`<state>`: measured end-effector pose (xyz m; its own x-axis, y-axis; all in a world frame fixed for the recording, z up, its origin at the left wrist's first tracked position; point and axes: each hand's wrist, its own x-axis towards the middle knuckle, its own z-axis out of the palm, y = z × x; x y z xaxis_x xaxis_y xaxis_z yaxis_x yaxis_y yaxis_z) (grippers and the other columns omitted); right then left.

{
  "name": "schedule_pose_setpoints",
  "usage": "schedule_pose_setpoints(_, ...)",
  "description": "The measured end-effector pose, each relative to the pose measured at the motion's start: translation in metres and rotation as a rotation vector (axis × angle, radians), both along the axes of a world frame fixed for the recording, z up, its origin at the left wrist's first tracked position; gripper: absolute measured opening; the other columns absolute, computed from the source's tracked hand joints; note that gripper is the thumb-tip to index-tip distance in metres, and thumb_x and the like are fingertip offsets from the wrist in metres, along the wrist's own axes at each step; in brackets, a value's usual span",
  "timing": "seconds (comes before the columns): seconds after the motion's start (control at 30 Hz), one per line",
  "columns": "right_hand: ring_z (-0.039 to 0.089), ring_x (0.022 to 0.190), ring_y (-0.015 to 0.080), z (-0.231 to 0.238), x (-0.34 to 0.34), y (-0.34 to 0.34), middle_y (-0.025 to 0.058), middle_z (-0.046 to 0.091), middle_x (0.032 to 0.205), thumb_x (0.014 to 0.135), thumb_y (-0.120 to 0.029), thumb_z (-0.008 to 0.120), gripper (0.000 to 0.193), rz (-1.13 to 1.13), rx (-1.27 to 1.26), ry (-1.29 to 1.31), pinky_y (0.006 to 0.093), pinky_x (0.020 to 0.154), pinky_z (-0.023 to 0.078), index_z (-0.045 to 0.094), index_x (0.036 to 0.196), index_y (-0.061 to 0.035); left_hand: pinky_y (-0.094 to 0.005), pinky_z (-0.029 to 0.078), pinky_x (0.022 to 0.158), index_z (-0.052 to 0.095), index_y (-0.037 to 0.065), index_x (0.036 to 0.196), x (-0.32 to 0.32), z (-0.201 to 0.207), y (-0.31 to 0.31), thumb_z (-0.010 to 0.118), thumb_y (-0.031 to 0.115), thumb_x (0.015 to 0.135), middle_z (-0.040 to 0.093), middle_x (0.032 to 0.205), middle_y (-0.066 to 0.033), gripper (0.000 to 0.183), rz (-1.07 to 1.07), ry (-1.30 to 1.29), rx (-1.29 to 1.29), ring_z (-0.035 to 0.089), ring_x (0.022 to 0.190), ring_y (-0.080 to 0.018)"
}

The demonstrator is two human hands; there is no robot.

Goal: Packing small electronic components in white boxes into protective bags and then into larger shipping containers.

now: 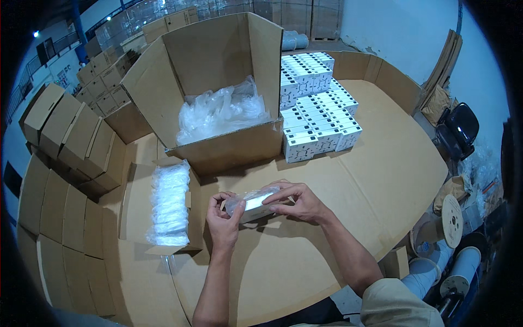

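Note:
Above the cardboard-covered table, a small white box [255, 204] is held between my two hands, with clear plastic wrap around its left end and along its top. My left hand [223, 220] pinches the box and plastic at the left end, thumb in front. My right hand [300, 203] grips the other end, its fingers curled over the top. Just left of my hands stands an open carton [143, 210] with a row of plastic-wrapped packs [170, 204] in it. Beyond my hands, a large open cardboard box [229, 150] holds a heap of clear plastic bags [220, 111].
Stacked white boxes [321, 117] stand behind and to the right. Closed brown cartons [65, 212] are piled along the left side. A low cardboard wall [400, 84] edges the table's far right. Beyond the table are a black chair [458, 131] and large spools [452, 220].

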<state>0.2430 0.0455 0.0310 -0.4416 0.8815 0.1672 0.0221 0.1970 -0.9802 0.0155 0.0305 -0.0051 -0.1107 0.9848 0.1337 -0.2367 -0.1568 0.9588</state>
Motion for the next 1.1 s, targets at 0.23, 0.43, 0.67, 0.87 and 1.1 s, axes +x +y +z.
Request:
schedule_pose_setpoints(0.23, 0.063, 0.109, 0.0182, -0.006, -0.002, 0.000, 0.0085, 0.070, 0.121, 0.086, -0.006, 0.079, 0.032, -0.055, 0.023, -0.077, 0.0324, 0.093, 0.053, 0.077, 0.118, -0.0094, -0.0243, 0.052, 0.085, 0.049, 0.003, 0.123, 0.002, 0.008, -0.002, 0.080, 0.005, 0.087, 0.056, 0.120, -0.0104, 0.047, 0.011, 0.050, -0.022, 0.059, 0.105, -0.0125)
schedule_pose_setpoints(0.43, 0.062, 0.102, 0.0155, -0.009, -0.003, 0.001, 0.0060, 0.070, 0.118, 0.087, -0.008, 0.080, 0.035, -0.062, 0.051, -0.113, 0.0301, 0.088, 0.052, 0.075, 0.121, -0.0094, -0.0304, 0.049, 0.095, 0.047, 0.004, 0.126, 0.000, -0.001, 0.001, 0.080, 0.003, 0.085, 0.054, 0.122, -0.0106, 0.053, 0.042, 0.095, 0.057, 0.056, 0.110, -0.0160)
schedule_pose_setpoints(0.67, 0.062, 0.098, 0.0133, -0.009, -0.003, 0.001, 0.0054, 0.070, 0.113, 0.088, -0.007, 0.078, 0.037, -0.085, 0.002, -0.104, 0.0293, 0.086, 0.054, 0.072, 0.124, -0.0079, -0.0377, 0.044, 0.097, 0.051, 0.005, 0.125, 0.005, 0.019, -0.013, 0.083, 0.010, 0.083, 0.057, 0.117, -0.0086, 0.053, 0.345, 0.619, 0.253, 0.056, 0.112, -0.0218)
schedule_pose_setpoints(0.87, 0.063, 0.097, 0.0129, -0.007, -0.003, 0.000, 0.0059, 0.070, 0.114, 0.089, -0.006, 0.077, 0.036, -0.068, -0.028, -0.061, 0.0293, 0.087, 0.055, 0.071, 0.125, -0.0057, -0.0426, 0.043, 0.098, 0.066, 0.011, 0.112, 0.015, 0.018, -0.029, 0.083, 0.013, 0.081, 0.068, 0.112, -0.0026, 0.035, 0.327, 1.127, 0.838, 0.058, 0.112, -0.0241)
schedule_pose_setpoints(1.1, 0.063, 0.099, 0.0138, -0.010, -0.003, 0.001, 0.0059, 0.071, 0.110, 0.088, -0.007, 0.077, 0.034, -0.076, 0.050, -0.100, 0.0318, 0.092, 0.052, 0.071, 0.122, -0.0056, -0.0402, 0.041, 0.099, 0.069, 0.013, 0.111, 0.019, 0.022, -0.026, 0.078, 0.007, 0.082, 0.072, 0.118, 0.0023, 0.031, 0.263, 1.148, 0.699, 0.060, 0.110, -0.0236)
